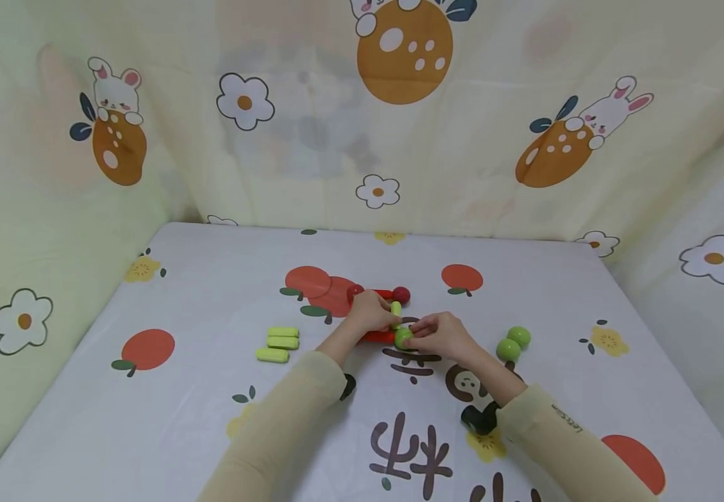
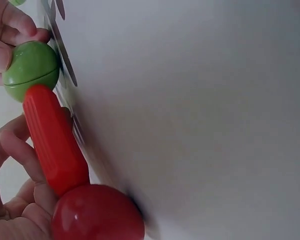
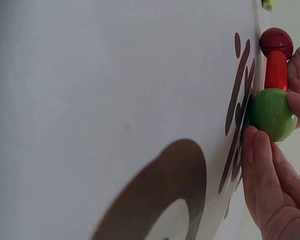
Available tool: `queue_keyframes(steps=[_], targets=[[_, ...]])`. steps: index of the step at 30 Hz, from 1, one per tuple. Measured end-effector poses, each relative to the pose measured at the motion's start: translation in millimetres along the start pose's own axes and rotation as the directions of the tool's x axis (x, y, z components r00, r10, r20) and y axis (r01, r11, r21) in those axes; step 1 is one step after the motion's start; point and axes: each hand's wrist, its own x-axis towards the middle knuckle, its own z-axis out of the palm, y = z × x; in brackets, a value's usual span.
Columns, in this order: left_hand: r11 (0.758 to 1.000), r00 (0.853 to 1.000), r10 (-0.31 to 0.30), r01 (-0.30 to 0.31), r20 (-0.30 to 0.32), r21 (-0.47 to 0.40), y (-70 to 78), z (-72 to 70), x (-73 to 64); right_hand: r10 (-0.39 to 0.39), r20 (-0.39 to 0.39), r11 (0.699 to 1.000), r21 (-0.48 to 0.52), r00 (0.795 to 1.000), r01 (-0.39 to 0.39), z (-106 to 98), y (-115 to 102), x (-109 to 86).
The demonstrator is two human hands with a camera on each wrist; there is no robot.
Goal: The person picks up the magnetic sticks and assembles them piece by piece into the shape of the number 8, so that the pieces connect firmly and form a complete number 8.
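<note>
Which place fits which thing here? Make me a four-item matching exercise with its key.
Things:
1. Pair of green balls
2. Three yellow-green sticks
3. Near red stick
4. Green ball touching that stick

Places (head view):
A. Held in the right grip
B. Left of the left grip
C. Right of the right grip
D. Between a red ball and a green ball

Pairs: 1-C, 2-B, 3-D, 4-A
</note>
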Motion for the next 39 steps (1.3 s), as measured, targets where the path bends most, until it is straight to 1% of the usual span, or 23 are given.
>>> queue_keyframes(steps=[8, 15, 20, 26, 31, 33, 35, 39], targets=[[1.0, 0.999, 0.017, -0.017, 0.033, 0.003, 5.2, 4.1, 1.7, -0.024, 0.012, 1.0, 0.012, 1.0, 0.024, -0.8, 1.3, 0.4], [0.999, 1.0, -0.019, 0.02, 0.023, -0.034, 5.0, 4.7, 1.5, -0.031, 0.022, 0.999, 0.01, 0.999, 0.031, -1.6, 1.0, 0.3], [0.999, 1.0, -0.013, 0.014, 0.019, -0.041, 3.0, 5.1, 2.5, -0.04, 0.025, 0.999, 0.01, 0.999, 0.039, -2.8, 1.6, 1.2], [0.999, 1.0, 0.024, -0.024, 0.012, -0.025, 0.4, 5.5, 2.1, -0.037, 0.025, 0.999, 0.011, 0.999, 0.037, -1.9, 1.4, 1.6], [0.997, 0.997, 0.078, -0.077, -0.015, 0.012, -0.4, 4.1, -4.5, -0.053, 0.023, 0.999, 0.002, 0.998, 0.053, -1.1, 1.2, 0.8], [0.993, 0.993, 0.115, -0.114, -0.022, 0.033, -1.3, 2.5, -8.1, -0.057, 0.019, 0.998, -0.002, 0.998, 0.057, -1.2, 1.5, 0.6], [0.985, 0.986, 0.163, -0.162, -0.021, 0.053, -2.9, 0.4, -11.4, -0.062, 0.018, 0.998, -0.007, 0.998, 0.063, -1.4, 1.9, 0.7], [0.97, 0.971, 0.238, -0.237, -0.001, 0.062, -7.7, -4.2, -17.0, -0.074, 0.021, 0.997, -0.01, 0.997, 0.075, -2.1, 3.3, 1.2]])
